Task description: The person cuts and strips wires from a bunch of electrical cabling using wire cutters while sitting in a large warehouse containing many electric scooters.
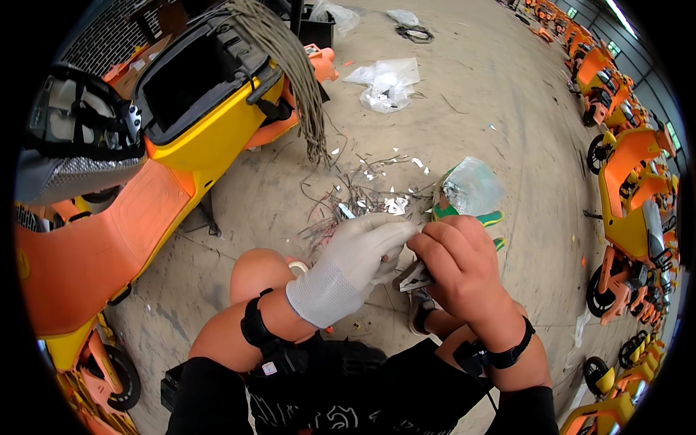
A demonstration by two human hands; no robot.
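Note:
My left hand [357, 255], in a pale knitted work glove, has its fingers pressed together near the middle of the view. Its fingertips meet those of my bare right hand [458, 262], and what lies between them is hidden. My right hand is closed around a small dark grey piece with a pale edge [414, 278]; its kind does not show. Beyond my hands, cut wire scraps [355, 194] and torn white bits [396, 205] lie on the floor. A green and yellow glove [444, 212] rests beside a clear plastic bag [474, 187].
A yellow and orange scooter [109, 225] stands close on my left, its storage box [190, 83] uncovered. A thick bundle of grey cables [293, 69] hangs over its end. Another plastic bag [388, 81] lies farther off. Orange scooters [629, 170] line the right side.

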